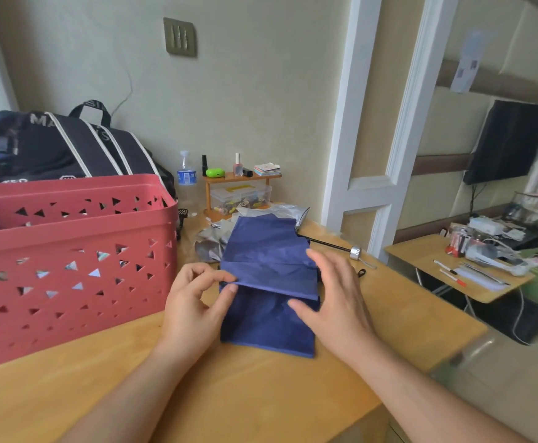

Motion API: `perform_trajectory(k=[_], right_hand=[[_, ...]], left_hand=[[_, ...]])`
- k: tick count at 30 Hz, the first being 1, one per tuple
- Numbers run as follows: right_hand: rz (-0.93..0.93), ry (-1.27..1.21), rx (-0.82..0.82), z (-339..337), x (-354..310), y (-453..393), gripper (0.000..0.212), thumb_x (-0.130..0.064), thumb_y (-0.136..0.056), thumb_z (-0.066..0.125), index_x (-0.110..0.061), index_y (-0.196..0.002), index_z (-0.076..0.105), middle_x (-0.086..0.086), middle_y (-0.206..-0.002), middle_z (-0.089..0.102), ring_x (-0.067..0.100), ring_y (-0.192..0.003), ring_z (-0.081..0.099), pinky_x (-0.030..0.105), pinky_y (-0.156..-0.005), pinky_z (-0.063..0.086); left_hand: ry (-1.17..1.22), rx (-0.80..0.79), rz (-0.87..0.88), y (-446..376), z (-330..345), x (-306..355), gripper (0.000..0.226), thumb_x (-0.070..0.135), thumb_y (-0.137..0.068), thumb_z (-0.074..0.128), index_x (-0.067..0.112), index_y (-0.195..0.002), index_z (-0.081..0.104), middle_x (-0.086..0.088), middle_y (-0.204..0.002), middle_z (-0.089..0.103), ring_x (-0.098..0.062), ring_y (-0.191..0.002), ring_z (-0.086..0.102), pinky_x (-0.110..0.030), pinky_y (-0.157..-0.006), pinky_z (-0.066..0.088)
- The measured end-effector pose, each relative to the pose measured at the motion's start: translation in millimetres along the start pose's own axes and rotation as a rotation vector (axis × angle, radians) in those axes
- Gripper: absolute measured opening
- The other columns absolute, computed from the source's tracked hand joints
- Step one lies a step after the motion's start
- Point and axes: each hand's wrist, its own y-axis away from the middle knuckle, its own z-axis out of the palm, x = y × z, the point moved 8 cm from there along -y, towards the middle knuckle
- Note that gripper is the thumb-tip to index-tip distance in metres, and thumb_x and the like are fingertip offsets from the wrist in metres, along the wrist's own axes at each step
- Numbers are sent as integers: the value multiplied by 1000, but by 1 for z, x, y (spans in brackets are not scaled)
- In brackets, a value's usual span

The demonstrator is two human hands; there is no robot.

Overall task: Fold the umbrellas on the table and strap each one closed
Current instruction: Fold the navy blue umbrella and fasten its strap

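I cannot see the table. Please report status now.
Left hand pinching fold of blue umbrella. Right hand flat on it. Not strapped. Red basket close left.

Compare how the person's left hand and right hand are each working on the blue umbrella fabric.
The left hand pinches a fold edge of the blue umbrella fabric between thumb and fingers; the right hand lies open and flat, fingers spread. The left hand works at the fabric's left edge; the right hand covers its right side. Both touch the same fabric on the wooden table.

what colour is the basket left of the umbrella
The basket is coral red with triangle cut-outs, seen in the head view.
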Motion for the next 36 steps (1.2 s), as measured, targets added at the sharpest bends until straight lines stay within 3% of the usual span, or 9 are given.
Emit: perform_trajectory(k=[3,6,12,18,24,27,31,33,36], right_hand=[[-207,47,73,-7,-17,-6,32,-12,-78,86,-25,-104,74,-13,-113,58,16,-110,53,35,-97,46],[-290,44,-30,1,-15,5,15,-14,-80,85,-23,-87,75,-14,-105,61,14,-107,55,33,-92,47],[-201,55,-249,15,8,30,11,-22,-85,81,-30,-90,77,-24,-107,56,0,-112,49,14,-98,38],[-190,48,-311,21,13,31,3,-28,-87,76,-29,-90,78,-24,-106,57,1,-114,50,22,-99,44],[-105,118,-425,25,10,19,32,-44,-82,48,-34,-84,78,-25,-106,58,1,-115,43,35,-100,36],[40,-36,-347,35,-8,-15,29,-30,-93,52,-31,-100,80,-22,-114,62,9,-114,47,28,-100,37],[67,118,-574,91,-33,-29,47,-28,-103,47,-23,-149,52,-10,-158,40,19,-144,32,43,-117,34],[98,256,-772,111,-18,-13,60,-45,-107,37,-27,-163,26,-16,-171,10,16,-158,5,57,-125,14],[122,346,-888,114,9,4,74,-68,-103,21,-35,-166,-2,-28,-167,-19,6,-156,-21,60,-125,-8]], left_hand=[[-137,-171,125,1,4,4,51,20,-73,93,39,-114,70,9,-125,52,-9,-119,52,-20,-105,36],[-296,-325,290,5,14,10,61,21,-68,91,40,-121,68,7,-133,52,-18,-121,51,-36,-104,43],[-381,-491,364,13,33,3,33,30,-71,85,44,-99,75,26,-104,64,-8,-103,58,-41,-88,52],[-407,-522,343,14,35,-9,22,38,-74,78,44,-95,75,30,-96,66,-4,-99,60,-39,-87,54],[-391,-566,351,17,39,-8,18,35,-76,74,43,-92,76,30,-92,69,1,-94,63,-31,-85,56],[-365,-583,357,18,41,-6,20,28,-75,75,40,-91,78,28,-91,70,3,-91,63,-22,-86,53],[-337,-622,327,21,42,-4,20,27,-76,71,38,-90,79,26,-88,72,5,-86,62,-7,-86,43],[-322,-627,283,21,40,-7,20,29,-75,69,38,-90,80,26,-82,70,8,-80,58,0,-81,37],[-311,-647,198,18,38,-10,21,30,-75,68,38,-90,81,35,-74,61,15,-75,53,2,-76,36]])
